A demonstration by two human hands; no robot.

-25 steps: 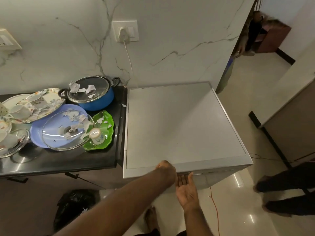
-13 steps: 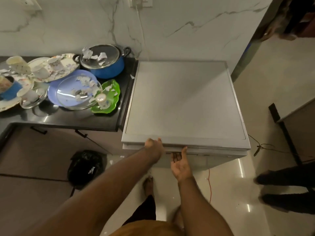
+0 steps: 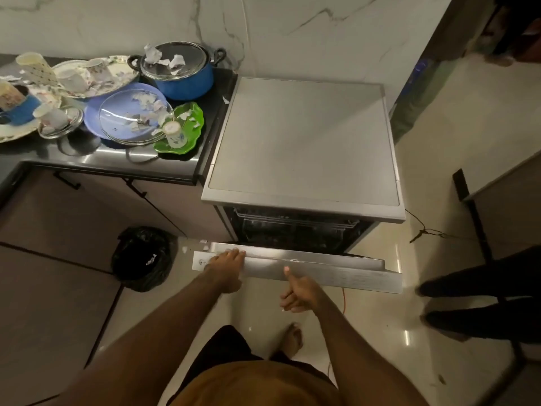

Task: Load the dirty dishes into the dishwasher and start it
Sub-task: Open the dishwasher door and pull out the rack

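The grey dishwasher (image 3: 304, 136) stands right of the dark counter (image 3: 117, 159). Its steel door (image 3: 336, 273) is tilted partly down, and a dark rack (image 3: 292, 227) shows in the gap. My left hand (image 3: 227, 269) grips the door's top edge near its left end, fingers over the rim. My right hand (image 3: 295, 294) sits just below the door's front with fingers curled and thumb up against the panel, holding nothing. Dirty dishes lie on the counter: a blue pot (image 3: 187, 77) with a glass lid, a glass lid on a blue plate (image 3: 128, 115), and a green leaf plate (image 3: 190, 133).
Floral plates with cups (image 3: 96, 74) crowd the counter's far left. A black bin bag (image 3: 140, 256) sits on the floor left of the door. Another person's legs (image 3: 483, 288) stand close on the right, by a cable (image 3: 424, 231). My bare foot (image 3: 292, 338) is below the door.
The dishwasher door has swung from closed to partly down, showing the rack. My left hand followed its top edge down; my right hand came out from under the handle.
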